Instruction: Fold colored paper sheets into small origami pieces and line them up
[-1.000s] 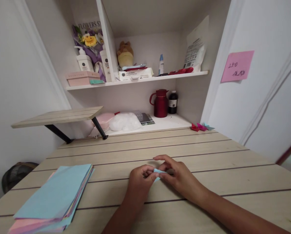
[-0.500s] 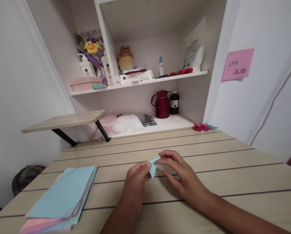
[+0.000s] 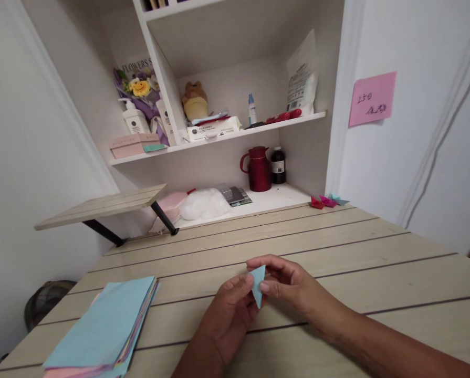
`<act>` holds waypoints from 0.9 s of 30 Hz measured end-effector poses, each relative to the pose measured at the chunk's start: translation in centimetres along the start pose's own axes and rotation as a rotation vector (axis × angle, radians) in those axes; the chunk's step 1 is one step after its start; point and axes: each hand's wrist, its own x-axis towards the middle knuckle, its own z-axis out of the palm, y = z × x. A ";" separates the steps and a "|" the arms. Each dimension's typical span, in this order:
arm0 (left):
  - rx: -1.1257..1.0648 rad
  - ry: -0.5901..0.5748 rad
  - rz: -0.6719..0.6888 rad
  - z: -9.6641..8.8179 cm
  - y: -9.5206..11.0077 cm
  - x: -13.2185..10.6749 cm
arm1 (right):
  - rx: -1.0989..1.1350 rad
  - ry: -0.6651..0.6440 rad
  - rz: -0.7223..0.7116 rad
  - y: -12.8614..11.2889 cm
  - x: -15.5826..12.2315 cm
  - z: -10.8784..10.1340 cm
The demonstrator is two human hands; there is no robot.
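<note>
A small light-blue folded paper (image 3: 258, 283), triangular with a point facing down, is held above the table near the front middle. My left hand (image 3: 235, 304) pinches its left side, thumb on the near face. My right hand (image 3: 288, 283) closes on its right side, the thumb against the near face and the fingers curled behind it. The back of the folded paper is hidden by its own front and by my fingers.
A stack of coloured paper (image 3: 104, 320) with blue on top lies at the left. Red, magenta and blue folded paper pieces (image 3: 327, 201) sit at the table's back right. A small raised shelf (image 3: 104, 207) stands back left. Behind are a red jug (image 3: 259, 170) and white cabinet shelves.
My right hand has come in from the right and its thumb now grips the folded paper. The paper has turned slightly in my hands. The camera view has shifted a little.
</note>
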 end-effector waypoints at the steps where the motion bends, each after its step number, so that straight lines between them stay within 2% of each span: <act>1: 0.009 -0.006 -0.002 0.0 0.1 0.0 | 0.000 -0.018 0.001 0.0 0.0 -0.1; 5: 0.010 0.013 -0.001 0.1 0.1 -0.1 | 0.014 -0.093 -0.009 0.1 0.0 -0.4; 10: -0.004 0.053 -0.007 0.2 -0.1 -0.1 | -0.016 -0.080 -0.024 0.3 0.0 -0.7; 14: 0.021 0.018 0.000 0.3 -0.3 0.0 | -0.032 -0.110 -0.034 0.6 0.0 -0.8; 18: 0.027 -0.032 0.041 0.1 -0.5 0.2 | -0.075 -0.088 -0.065 0.9 0.1 -1.0; 27: 0.008 -0.049 0.035 -0.3 -0.7 0.4 | -0.047 -0.103 -0.049 0.5 0.0 -0.8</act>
